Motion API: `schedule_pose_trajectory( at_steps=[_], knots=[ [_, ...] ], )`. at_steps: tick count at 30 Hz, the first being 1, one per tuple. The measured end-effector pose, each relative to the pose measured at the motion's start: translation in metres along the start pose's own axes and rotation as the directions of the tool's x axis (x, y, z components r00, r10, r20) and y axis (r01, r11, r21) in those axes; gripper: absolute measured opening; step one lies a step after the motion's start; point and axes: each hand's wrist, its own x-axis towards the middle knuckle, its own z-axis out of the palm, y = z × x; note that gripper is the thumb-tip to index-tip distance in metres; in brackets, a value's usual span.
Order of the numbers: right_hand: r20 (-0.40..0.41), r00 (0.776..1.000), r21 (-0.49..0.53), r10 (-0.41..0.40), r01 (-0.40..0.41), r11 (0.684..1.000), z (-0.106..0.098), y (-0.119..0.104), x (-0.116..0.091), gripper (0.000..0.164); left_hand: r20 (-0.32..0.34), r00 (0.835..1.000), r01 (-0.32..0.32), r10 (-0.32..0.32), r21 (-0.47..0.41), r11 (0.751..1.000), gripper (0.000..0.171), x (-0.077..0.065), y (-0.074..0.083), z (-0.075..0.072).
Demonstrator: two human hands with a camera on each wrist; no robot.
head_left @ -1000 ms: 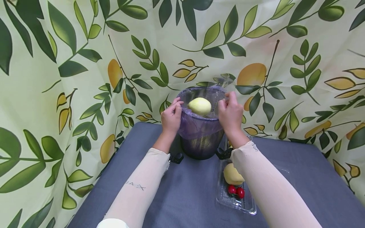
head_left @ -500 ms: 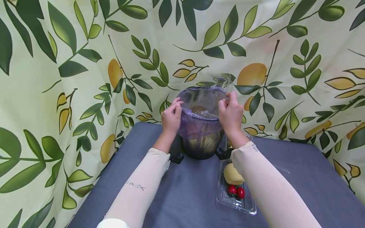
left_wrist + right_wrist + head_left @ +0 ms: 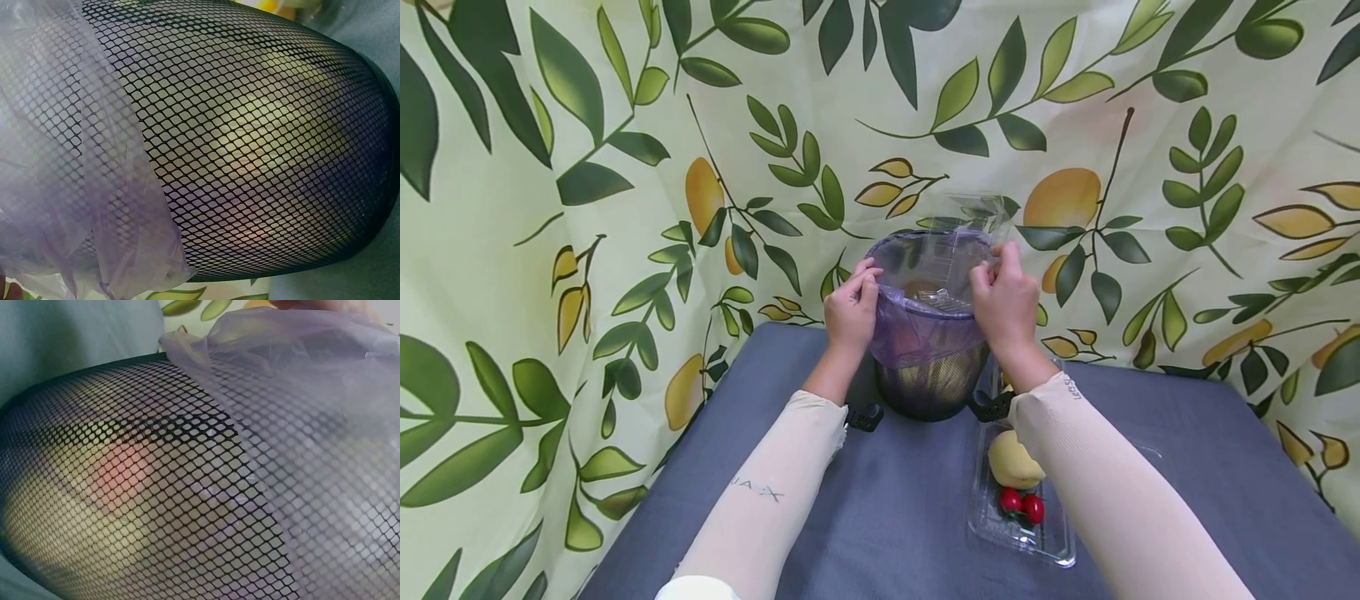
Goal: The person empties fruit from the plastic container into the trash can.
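Your left hand (image 3: 852, 308) grips purple bag (image 3: 925, 337) over bin (image 3: 925, 393) rim, fingers curled; right hand (image 3: 1007, 302) pinches clear plastic (image 3: 977, 218); fruit tray (image 3: 1026, 546) near

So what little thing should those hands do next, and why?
I'd probably have the right hand draw the clear container out of the mesh bin: it leans inside, and I see no fruit in it. Blurred pale shapes show inside the bin, while a yellow fruit and two small red fruits lie in the tray.
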Motion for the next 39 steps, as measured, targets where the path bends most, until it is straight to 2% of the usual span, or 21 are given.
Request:
schedule_pose_trajectory(
  at_steps=[7, 19, 30, 39],
  knots=[
    [0.019, 0.997, -0.017, -0.08, 0.08, 0.997, 0.001, -0.005, 0.0, 0.022, -0.004, 1.0, -0.001, 0.001, 0.002, 1.0, 0.031, 0.0, -0.002, -0.001],
    [0.001, 0.995, 0.005, -0.101, 0.101, 0.995, -0.004, -0.01, 0.004, 0.024, 0.004, 1.0, 0.0, 0.0, 0.01, 1.0, 0.032, 0.001, -0.001, 0.0],
    [-0.047, 0.996, 0.049, -0.071, 0.074, 0.996, -0.014, -0.016, 0.012, 0.025, -0.002, 1.0, -0.015, 0.015, 0.017, 1.0, 0.032, 0.001, -0.001, -0.001],
    [-0.069, 0.996, 0.127, 0.051, -0.042, 0.991, -0.025, -0.019, 0.023, 0.026, 0.004, 1.0, 0.005, -0.005, 0.018, 1.0, 0.032, 0.0, -0.001, -0.002]
  ],
)
